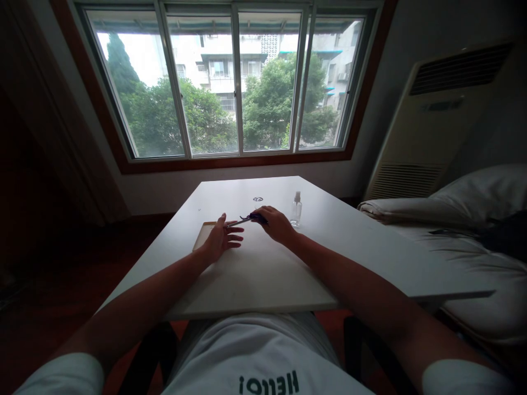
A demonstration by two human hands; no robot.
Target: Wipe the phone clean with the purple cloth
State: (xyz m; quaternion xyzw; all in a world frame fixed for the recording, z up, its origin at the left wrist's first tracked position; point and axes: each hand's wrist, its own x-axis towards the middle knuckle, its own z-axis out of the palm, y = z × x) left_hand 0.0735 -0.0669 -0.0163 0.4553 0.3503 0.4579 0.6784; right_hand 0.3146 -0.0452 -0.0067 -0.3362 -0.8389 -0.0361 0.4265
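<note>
My right hand (274,222) is closed around the dark handle of a pair of scissors (246,219), above the middle of the white table. A small curved hook stands out by the handle, and the slim metal blade points left. My left hand (220,238) is held palm inward with its fingers spread. The blade's tip reaches its thumb and forefinger; whether they touch, I cannot tell. Behind the left hand lies a shallow beige tray (200,237), partly covered by it. A clear spray bottle (296,213) stands upright to the right of my right hand.
The white table (247,285) has angled corners and reaches toward the window (234,82). A small dark round mark (258,199) lies beyond my hands. To the right are a pale cushioned seat (411,236) and a standing air conditioner (432,109).
</note>
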